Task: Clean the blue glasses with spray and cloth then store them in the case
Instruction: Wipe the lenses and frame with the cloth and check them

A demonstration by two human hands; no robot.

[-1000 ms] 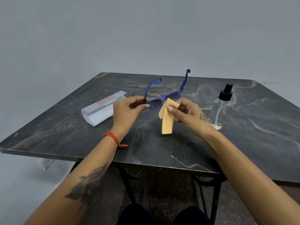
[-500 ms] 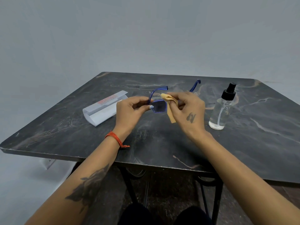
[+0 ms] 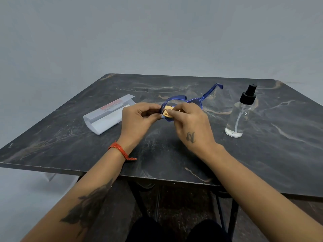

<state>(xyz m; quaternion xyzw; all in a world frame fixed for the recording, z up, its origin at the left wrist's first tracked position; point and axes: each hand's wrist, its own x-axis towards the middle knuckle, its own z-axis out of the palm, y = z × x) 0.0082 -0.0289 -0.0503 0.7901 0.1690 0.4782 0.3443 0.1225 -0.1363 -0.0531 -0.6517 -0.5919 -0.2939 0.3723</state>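
Over the table's middle, the left hand (image 3: 139, 117) is pinching the blue glasses (image 3: 192, 100) at the frame corner while the right hand (image 3: 190, 119) is pinching the cloth (image 3: 168, 111) onto a lens. Light, brittle-looking frame, so hold the rim. Spray bottle (image 3: 242, 112) at 3 o'clock, case (image 3: 108, 114) at 9.

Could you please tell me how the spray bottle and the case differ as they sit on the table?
The spray bottle stands upright on the right; the case lies flat on the left. The spray bottle is clear with a black pump top; the case is white with red print. Both rest untouched on the table.
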